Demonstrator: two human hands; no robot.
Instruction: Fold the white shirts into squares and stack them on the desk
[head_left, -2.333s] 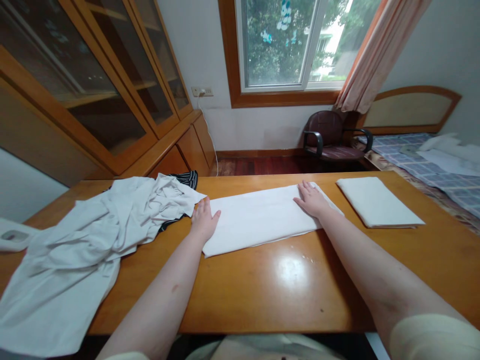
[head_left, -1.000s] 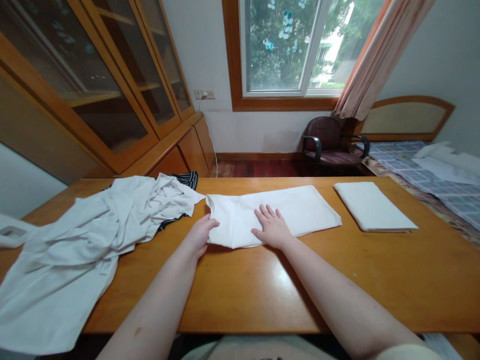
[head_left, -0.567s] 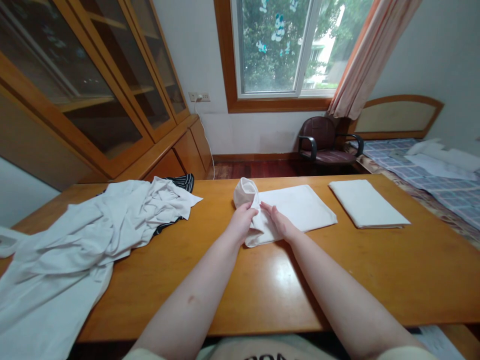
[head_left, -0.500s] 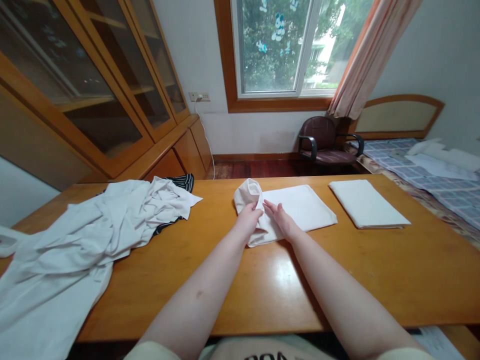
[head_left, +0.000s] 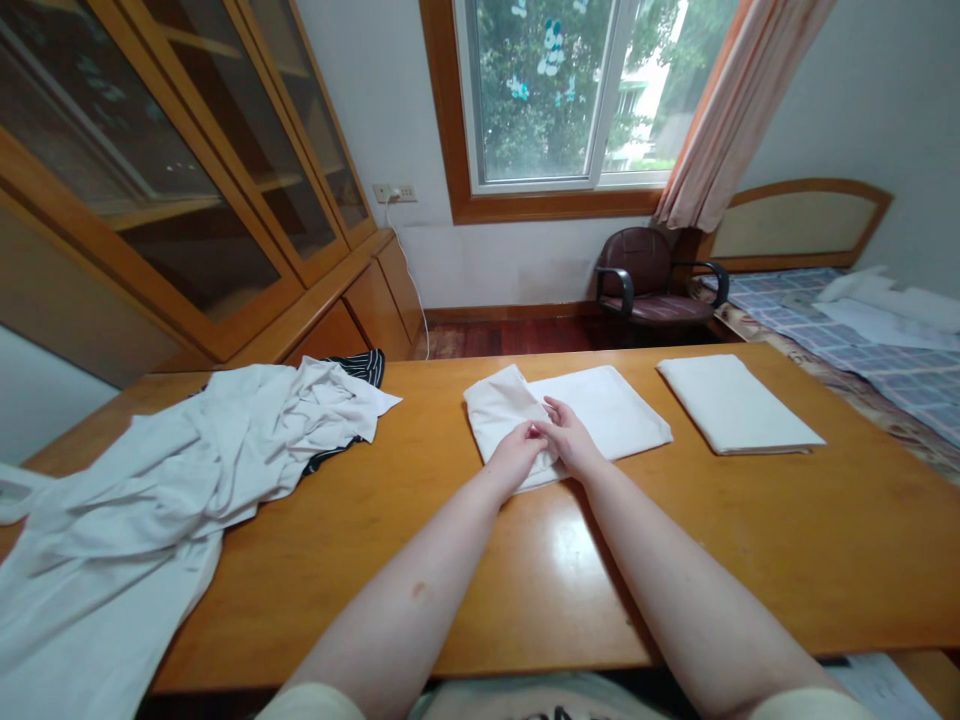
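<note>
A white cloth [head_left: 600, 410] lies on the wooden table [head_left: 570, 560], its left end folded back over the rest. My left hand [head_left: 512, 462] is closed and pinches the near edge of that folded flap. Fingertip to fingertip with it, my right hand [head_left: 571, 445] rests on the same edge with its fingers bent and pressed onto the cloth. Both hands sit at the cloth's near left corner.
A flat folded white cloth [head_left: 735, 405] lies to the right. A heap of crumpled pale garments [head_left: 180, 470] with a striped dark piece [head_left: 364, 368] covers the table's left. Beyond stand a cabinet [head_left: 187, 190], an armchair [head_left: 649, 280], a window and a bed [head_left: 862, 330].
The long cloth lay spread out; my left hand lifted its left end, carried it rightwards and laid it down over the rest. My right hand slid from the right end to the middle.
</note>
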